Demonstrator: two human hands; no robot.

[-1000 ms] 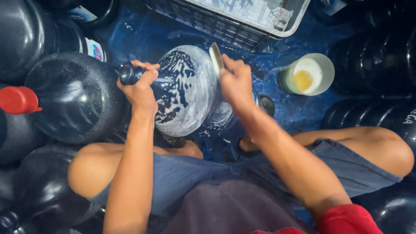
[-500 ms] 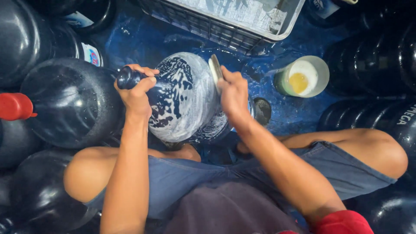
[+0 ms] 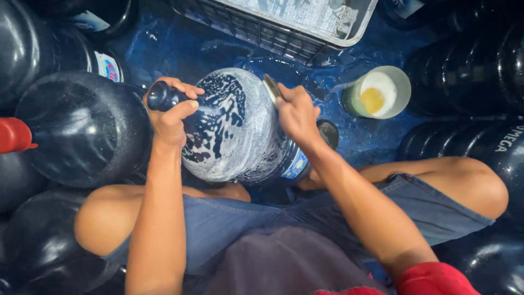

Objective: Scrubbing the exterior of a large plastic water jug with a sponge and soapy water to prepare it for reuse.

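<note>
Overall, little has shifted since 1 second ago: the person sits with knees spread on the wet blue floor (image 3: 164,43), and the same 2 hands work the same bottle.

Largest around the hands are the dark water bottles (image 3: 82,128) packed close on the left hand's outer side, 1 with a red cap (image 3: 13,135), with more lying beyond the right hand. Ahead of both hands, a grey plastic crate (image 3: 305,27) stands at the top of the view, as before.

Between the hands lies the big soapy bottle (image 3: 234,128), on its side over the person's lap, its neck toward the left hand. Foam streaks cover its wall; the white patches now sit differently than 1 second ago, so the bottle seems turned a little.

Just beyond the right hand stands a pale green cup (image 3: 379,93) holding a yellow lump, where it stood earlier.

The left hand (image 3: 172,117) stays wrapped tight around the bottle's dark neck, fingers fully curled. The right hand (image 3: 297,114) is closed on a small flat scrubbing pad (image 3: 271,86), pressing it against the bottle's base end; it sits about where it was half a second ago.
</note>
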